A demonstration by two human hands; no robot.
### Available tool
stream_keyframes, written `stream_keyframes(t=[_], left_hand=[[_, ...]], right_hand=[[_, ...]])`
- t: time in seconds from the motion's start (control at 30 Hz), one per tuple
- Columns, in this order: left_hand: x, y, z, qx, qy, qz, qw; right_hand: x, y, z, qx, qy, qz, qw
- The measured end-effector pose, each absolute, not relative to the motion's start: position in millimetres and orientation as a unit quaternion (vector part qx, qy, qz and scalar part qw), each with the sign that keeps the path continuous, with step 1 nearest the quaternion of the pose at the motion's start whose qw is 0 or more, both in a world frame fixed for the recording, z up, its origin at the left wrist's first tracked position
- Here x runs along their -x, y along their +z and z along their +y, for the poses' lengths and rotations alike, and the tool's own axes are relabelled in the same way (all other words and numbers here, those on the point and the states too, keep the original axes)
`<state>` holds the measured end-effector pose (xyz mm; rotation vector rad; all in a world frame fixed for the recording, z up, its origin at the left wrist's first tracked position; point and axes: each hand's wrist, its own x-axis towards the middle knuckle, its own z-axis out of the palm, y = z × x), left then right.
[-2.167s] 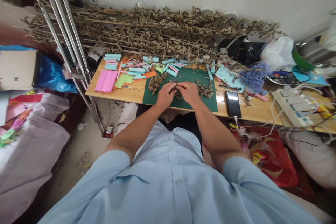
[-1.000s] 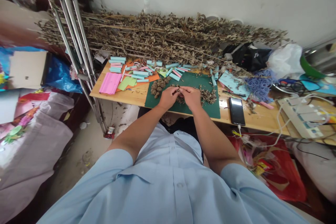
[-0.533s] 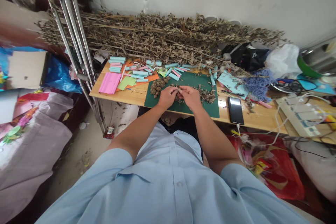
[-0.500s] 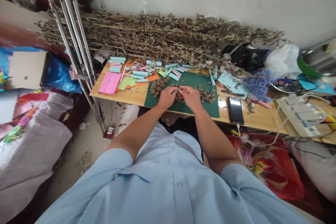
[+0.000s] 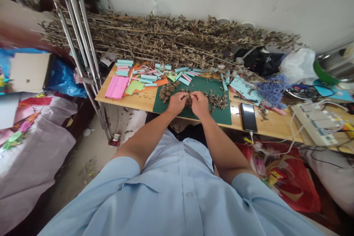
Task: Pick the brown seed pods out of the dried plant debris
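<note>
Both hands meet over a green mat on the wooden table. My left hand is closed, its fingers pinched on dried leaves. My right hand is closed too, fingertips drawn together at the same small bit of dried leaf. Crumbled dried leaves lie on the mat just right of my right hand, and some show between the hands. To the left of my left hand sits a heap of rolled brown leaf balls. Exactly what each fingertip grips is partly hidden.
Long dried plant stalks lie along the table's back. Several blue and pink paper rolls and pink paper are at left. A phone, purple yarn and a power strip are at right. Metal crutches lean at left.
My right hand has turned and shifted slightly left, its fingers now more upright and pinched. My left hand stays almost in place. The leaf balls and crumbled leaves look the same.
</note>
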<state>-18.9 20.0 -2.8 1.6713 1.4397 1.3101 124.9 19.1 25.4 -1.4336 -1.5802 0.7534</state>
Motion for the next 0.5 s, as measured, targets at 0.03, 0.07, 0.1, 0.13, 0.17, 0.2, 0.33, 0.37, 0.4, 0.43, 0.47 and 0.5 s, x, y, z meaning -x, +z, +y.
stream_keyframes(t=[0.03,0.07,0.1,0.13,0.17,0.2,0.33,0.37,0.4,0.43,0.47,0.5], left_hand=[[19.1,-4.2,20.9,-0.615,0.495,0.541,0.29],[19.3,-5.4,21.7,-0.605,0.499,0.544,0.299],[19.6,-6.3,22.5,-0.595,0.501,0.547,0.309],[20.0,-6.9,23.1,-0.588,0.503,0.548,0.319],[20.4,-7.3,23.5,-0.585,0.503,0.547,0.326],[20.8,-7.6,23.7,-0.587,0.502,0.544,0.328],[21.5,-7.8,23.5,-0.616,0.497,0.523,0.317],[21.4,-7.6,23.1,-0.62,0.496,0.518,0.319],[21.1,-7.2,22.7,-0.622,0.494,0.514,0.324],[20.7,-6.6,22.2,-0.621,0.494,0.511,0.331],[20.3,-5.7,21.5,-0.617,0.494,0.51,0.34],[20.0,-4.5,20.7,-0.611,0.494,0.51,0.35]], right_hand=[[-123.5,21.5,20.7,0.579,0.332,-0.595,0.448],[-122.7,17.9,22.8,0.58,0.359,-0.558,0.472],[-122.4,14.6,25.1,0.579,0.379,-0.527,0.493],[-122.6,11.8,27.5,0.576,0.391,-0.504,0.51],[-123.2,9.6,29.8,0.572,0.399,-0.491,0.522],[-124.1,7.9,31.8,0.568,0.404,-0.484,0.529],[-128.1,7.4,35.2,0.563,0.398,-0.497,0.526],[-128.8,8.9,34.7,0.566,0.391,-0.507,0.519],[-129.2,10.9,33.6,0.57,0.382,-0.521,0.508],[-129.5,13.6,32.2,0.572,0.371,-0.54,0.494],[-129.6,16.6,30.4,0.572,0.359,-0.562,0.478],[-129.7,19.8,28.5,0.568,0.346,-0.586,0.463]])
